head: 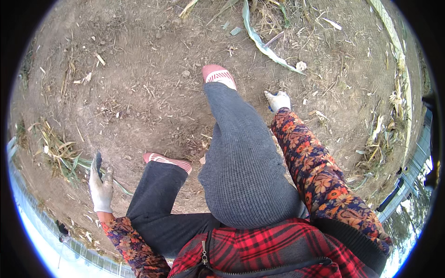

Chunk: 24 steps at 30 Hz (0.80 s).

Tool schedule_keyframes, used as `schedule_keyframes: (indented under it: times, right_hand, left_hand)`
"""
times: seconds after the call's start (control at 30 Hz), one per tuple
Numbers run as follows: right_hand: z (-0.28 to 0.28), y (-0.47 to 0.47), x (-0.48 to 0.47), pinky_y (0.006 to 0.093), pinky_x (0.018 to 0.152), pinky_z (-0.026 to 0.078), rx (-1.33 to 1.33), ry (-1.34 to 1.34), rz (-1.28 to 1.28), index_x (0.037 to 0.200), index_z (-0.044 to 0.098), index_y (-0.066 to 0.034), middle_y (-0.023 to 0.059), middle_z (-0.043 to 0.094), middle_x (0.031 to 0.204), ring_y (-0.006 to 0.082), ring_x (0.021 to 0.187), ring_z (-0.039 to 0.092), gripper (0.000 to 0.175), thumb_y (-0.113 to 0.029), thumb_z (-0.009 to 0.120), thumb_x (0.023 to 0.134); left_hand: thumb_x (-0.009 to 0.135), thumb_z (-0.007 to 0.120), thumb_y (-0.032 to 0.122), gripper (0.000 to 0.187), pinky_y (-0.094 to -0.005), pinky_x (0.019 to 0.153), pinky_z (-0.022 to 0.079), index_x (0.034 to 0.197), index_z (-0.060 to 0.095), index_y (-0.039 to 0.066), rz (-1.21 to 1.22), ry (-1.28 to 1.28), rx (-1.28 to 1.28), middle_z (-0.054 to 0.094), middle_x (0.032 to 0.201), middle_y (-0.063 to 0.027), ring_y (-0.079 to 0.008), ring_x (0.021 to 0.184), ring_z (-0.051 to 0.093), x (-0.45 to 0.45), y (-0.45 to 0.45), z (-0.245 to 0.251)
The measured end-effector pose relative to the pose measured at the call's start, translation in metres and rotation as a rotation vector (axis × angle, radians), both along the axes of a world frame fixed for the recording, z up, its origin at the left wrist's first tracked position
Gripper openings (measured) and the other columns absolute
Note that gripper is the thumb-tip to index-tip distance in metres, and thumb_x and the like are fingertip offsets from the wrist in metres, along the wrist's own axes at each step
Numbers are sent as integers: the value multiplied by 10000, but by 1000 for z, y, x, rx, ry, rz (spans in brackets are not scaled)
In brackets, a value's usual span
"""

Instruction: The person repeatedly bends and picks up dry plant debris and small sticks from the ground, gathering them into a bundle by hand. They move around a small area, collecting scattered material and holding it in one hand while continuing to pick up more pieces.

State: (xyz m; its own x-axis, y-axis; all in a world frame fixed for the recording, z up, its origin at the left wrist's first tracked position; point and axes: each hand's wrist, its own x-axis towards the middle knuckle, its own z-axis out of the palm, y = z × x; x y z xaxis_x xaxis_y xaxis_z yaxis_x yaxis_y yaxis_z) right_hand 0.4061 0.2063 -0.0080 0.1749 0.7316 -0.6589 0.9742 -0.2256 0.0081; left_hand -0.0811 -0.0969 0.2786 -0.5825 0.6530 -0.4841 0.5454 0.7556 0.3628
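Note:
My left hand (101,186), in a white work glove with a dark coated palm, is held out at the left. Its thumb stands apart from the fingers, and nothing is in it. Behind it a long green leaf (121,187) trails from a clump of dry stalks and leaves (62,153) on the soil. My right hand (278,101), also gloved, hangs beyond my forward knee, over bare ground. I see no object in it, but its fingers are foreshortened and partly hidden by the back of the hand.
Bare soil (149,114) strewn with plant scraps surrounds my feet in striped shoes (219,74). A long pale green leaf (259,43) lies ahead, near a small bluish fragment (235,31). Dry stalks (399,66) line the right side. Wire fencing (412,177) curves along the rim.

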Motion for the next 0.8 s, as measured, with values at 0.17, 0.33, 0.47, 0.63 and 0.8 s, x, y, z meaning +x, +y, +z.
schedule_keyframes:
  times: [0.17,0.33,0.47,0.63,0.8]
  right_hand:
    - [-12,17,-10,374,907,465,-50,-75,138,1086,628,45,260,619,1087,340,1059,597,658,-553,601,812]
    - [-17,8,56,326,575,518,1,341,-333,886,641,-12,101,660,697,219,625,657,341,-346,676,823]
    - [10,-42,124,312,516,522,-11,393,-501,856,607,-21,87,638,687,175,584,636,154,-175,623,847]
    - [19,-122,132,313,490,509,-119,415,-923,867,587,-34,79,623,687,173,579,630,66,-98,571,866]
    - [23,-137,78,404,834,487,82,30,-194,1076,603,-53,182,663,995,311,961,635,371,-316,665,822]
  left_hand:
    - [874,611,45,539,-340,990,397,1372,410,-6,28,-73,-100,525,1292,-160,-237,1170,519,-8,-16,-11]
    - [915,553,21,466,-317,976,412,1359,419,-12,206,-213,-56,531,1284,-143,-191,1148,520,-12,-19,-18]
    - [910,545,4,467,-314,970,412,1361,425,5,167,-211,-77,538,1262,-139,-192,1119,529,-9,-24,-20]
    - [900,537,-14,480,-316,972,413,1365,420,10,192,-231,-92,534,1258,-141,-198,1111,532,-12,-32,-26]
    - [891,556,-11,491,-322,976,413,1363,424,20,118,-223,-69,532,1269,-134,-199,1121,529,-14,-34,-33]
